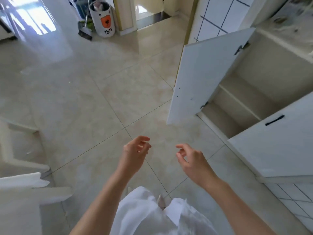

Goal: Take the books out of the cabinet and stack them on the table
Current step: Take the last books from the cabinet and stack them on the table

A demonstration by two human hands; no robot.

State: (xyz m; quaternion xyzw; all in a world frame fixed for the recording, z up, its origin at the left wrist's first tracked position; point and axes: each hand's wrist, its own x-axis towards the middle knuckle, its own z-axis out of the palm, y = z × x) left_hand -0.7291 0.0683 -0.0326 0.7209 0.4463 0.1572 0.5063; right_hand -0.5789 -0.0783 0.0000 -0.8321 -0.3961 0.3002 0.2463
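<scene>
A low white cabinet (271, 68) stands on the right with both doors swung out. Its left door (205, 75) sticks into the floor space; its right door (277, 146) has a black handle. The shelves I can see inside hold nothing; no book shows in this view. My left hand (135, 151) and my right hand (191, 160) hover over the tiled floor, in front of the cabinet and to its left. Both have loosely curled, spread fingers with nothing in them. A white edge (20, 182) at the lower left may be the table.
A white round bin (102, 19) marked "TOYS" stands at the far wall beside a broom and dustpan (84, 29). A doorway (149, 12) opens beyond it. A white chair frame (15, 150) sits at the left edge. Beige tiled floor (84, 99) fills the middle.
</scene>
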